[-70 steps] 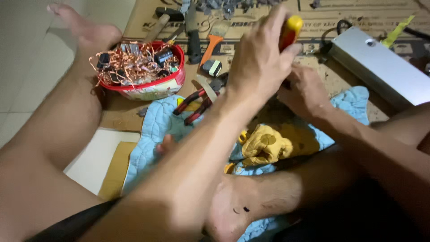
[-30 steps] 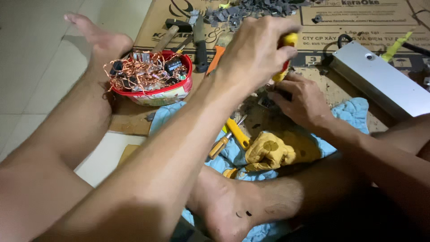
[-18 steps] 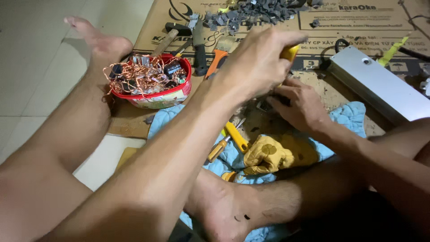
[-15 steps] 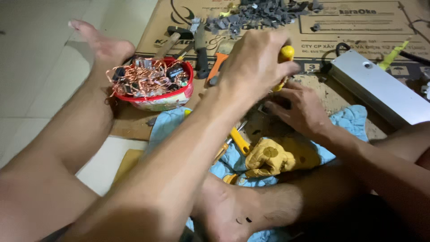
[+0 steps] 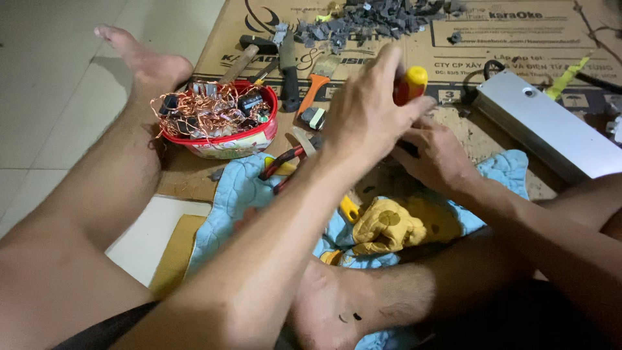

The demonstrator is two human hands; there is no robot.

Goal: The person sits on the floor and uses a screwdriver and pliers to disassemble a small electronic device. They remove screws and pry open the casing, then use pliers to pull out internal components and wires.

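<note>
Over the flattened brown cardboard sheet (image 5: 531, 29) on the floor, the left hand (image 5: 369, 116) is wrapped in a closed grip round the red-and-yellow plastic handle of a screwdriver (image 5: 411, 84), held nearly upright. Its shaft and tip are hidden behind the hands. The right hand (image 5: 440, 159) sits just below and to the right, fingers curled shut over something small and dark at the screwdriver's lower end; what that piece is cannot be made out.

Both hands work above a rumpled light-blue quilted cloth (image 5: 233, 194), where a crumpled yellow rag (image 5: 389, 227) lies beside red-handled pliers (image 5: 285, 162). Near the left foot stands a red round plastic tub full of tangled copper wire and small dark parts (image 5: 217, 120). Farther back on the cardboard lie a wooden-handled hammer (image 5: 243, 55), a black-handled knife (image 5: 289, 71), an orange-handled tool (image 5: 312, 91) and a heap of grey broken fragments (image 5: 376, 16). A long silvery metal casing (image 5: 551, 123) lies to the right.

To do this prying or turning well, I judge the tool should stay in line with the piece, with steady downward pressure so the tip does not jump out. The right hand's fingers are best kept to the side of the tip's path, and the piece braced against the cloth rather than in the air.
</note>
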